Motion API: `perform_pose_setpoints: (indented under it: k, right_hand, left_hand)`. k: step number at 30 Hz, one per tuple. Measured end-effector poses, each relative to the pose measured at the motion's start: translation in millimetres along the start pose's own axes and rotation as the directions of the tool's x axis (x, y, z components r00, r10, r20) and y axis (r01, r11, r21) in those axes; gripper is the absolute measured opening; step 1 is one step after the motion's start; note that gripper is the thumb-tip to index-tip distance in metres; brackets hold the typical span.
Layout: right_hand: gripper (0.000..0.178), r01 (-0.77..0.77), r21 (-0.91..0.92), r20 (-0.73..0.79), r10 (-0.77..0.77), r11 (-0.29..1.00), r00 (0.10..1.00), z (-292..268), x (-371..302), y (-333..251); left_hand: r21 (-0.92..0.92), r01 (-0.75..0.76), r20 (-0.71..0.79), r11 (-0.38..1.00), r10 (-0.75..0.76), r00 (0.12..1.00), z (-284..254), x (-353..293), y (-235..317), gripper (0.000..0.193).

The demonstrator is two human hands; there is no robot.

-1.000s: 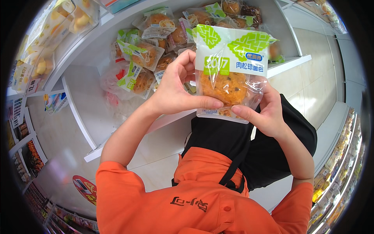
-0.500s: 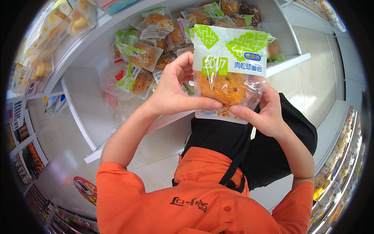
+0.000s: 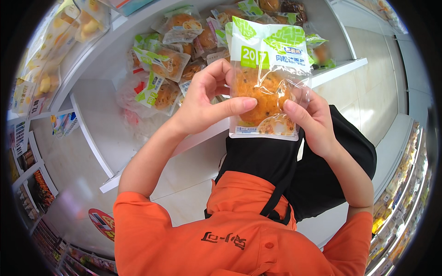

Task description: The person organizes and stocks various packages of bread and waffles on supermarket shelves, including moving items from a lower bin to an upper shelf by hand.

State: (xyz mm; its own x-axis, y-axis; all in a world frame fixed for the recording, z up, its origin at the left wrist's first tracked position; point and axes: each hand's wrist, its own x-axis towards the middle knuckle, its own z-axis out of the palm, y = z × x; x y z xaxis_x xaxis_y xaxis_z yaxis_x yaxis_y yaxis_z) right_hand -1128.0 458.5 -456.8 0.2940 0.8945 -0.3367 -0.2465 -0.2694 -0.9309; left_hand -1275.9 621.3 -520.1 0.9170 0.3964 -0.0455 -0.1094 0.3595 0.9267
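Observation:
Between my two hands is a packaged bread bun [image 3: 264, 85], a round brown bun in a clear bag with a white and green printed top. It is held upright over the front edge of the white drawer. My left hand [image 3: 209, 96] grips the left side, its thumb across the front and its other fingers partly hidden behind the bag. On the opposite side my right hand [image 3: 315, 117] pinches the bag, thumb on the front and fingers behind. Beyond it lie several similar bagged buns [image 3: 168, 62] piled in the drawer.
The white drawer [image 3: 94, 122] stands pulled out in front of me, with a crumpled clear plastic bag [image 3: 133, 94] inside. Bagged goods [image 3: 46, 55] line a shelf at far left. Packed shelves [image 3: 400, 184] run along the right. A round red sticker [image 3: 102, 223] is on the floor.
The held bag has tilted and shifted slightly up, showing more of its lower front. Both thumbs sit higher on the bag. The pile in the drawer is unchanged.

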Motion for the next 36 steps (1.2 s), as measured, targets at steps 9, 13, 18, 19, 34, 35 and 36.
perform_pose_setpoints:
  k: [9,13,18,19,34,35,36]
  right_hand:
    - [0.031,-0.032,0.022,-0.002,0.032,0.999,0.999,-4.0,-0.3,2.2]
    - [0.031,0.0,-0.021,-0.019,0.0,1.0,1.0,0.9,-1.5,1.5]
    - [0.034,0.015,-0.183,-0.036,-0.022,0.983,0.999,-4.7,-2.1,9.8]
    - [0.036,0.015,-0.165,-0.048,-0.023,0.986,0.999,-4.1,-1.6,9.7]
    - [0.043,0.079,-0.304,-0.045,-0.097,0.949,0.994,3.3,-2.0,7.8]
    - [0.042,0.088,-0.321,-0.043,-0.108,0.943,0.993,3.1,-2.3,7.3]
    - [0.042,0.098,-0.337,-0.041,-0.118,0.936,0.992,2.8,-2.4,6.8]
  left_hand:
    - [-0.085,0.067,0.021,0.994,-0.065,0.998,-1.8,-0.5,-1.4,0.035]
    - [-0.08,0.052,0.028,0.995,-0.05,0.998,-2.0,-0.2,-1.9,0.036]
    - [-0.058,0.034,0.026,0.998,-0.032,0.999,-1.5,-0.7,-3.8,0.034]
    - [-0.069,0.048,0.016,0.996,-0.047,0.999,1.8,-0.9,-0.7,0.034]
    - [-0.003,0.043,-0.014,0.999,-0.044,0.999,2.1,0.1,-4.4,0.044]
    - [0.006,0.046,-0.012,0.999,-0.046,0.999,2.5,0.4,-3.9,0.045]
    - [0.014,0.045,-0.006,0.999,-0.045,0.999,2.2,0.7,-3.8,0.045]
